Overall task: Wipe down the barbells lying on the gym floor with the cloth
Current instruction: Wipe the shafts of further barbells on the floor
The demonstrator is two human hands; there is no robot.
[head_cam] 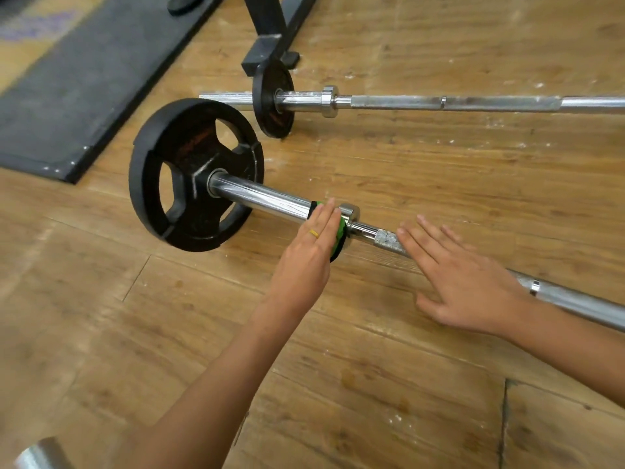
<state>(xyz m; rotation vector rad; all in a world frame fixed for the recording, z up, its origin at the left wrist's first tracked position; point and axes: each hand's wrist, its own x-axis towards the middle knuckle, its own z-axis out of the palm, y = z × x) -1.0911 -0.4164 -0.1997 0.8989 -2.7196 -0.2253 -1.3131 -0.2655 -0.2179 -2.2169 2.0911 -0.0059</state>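
The nearer barbell (263,198) lies on the wooden floor (372,384), running from a large black weight plate (189,170) at the left, which stands on its edge, down toward the right edge of the view. The green cloth (340,236) sits on this bar's smooth chrome sleeve, right against the near bar's collar (350,213), with part of it hanging below the bar. The left hand (309,255) lies over the cloth with its fingers straight and together, pressing it onto the sleeve rather than curling round it; a thin yellow band (314,233) shows on one finger. The right hand (463,282) is released, fingers spread and flat, palm down over the knurled part of the shaft just right of the collar; whether it touches the bar or only hangs over it cannot be told. The farther barbell (473,103) lies well apart, across the floor from left to right, carrying a small black plate (270,99) near its left end. Beyond that plate stands the foot of a black metal frame (270,28). A dark rubber mat (84,82) covers the far left floor. A blurred metal end (40,453) shows at the near left corner.
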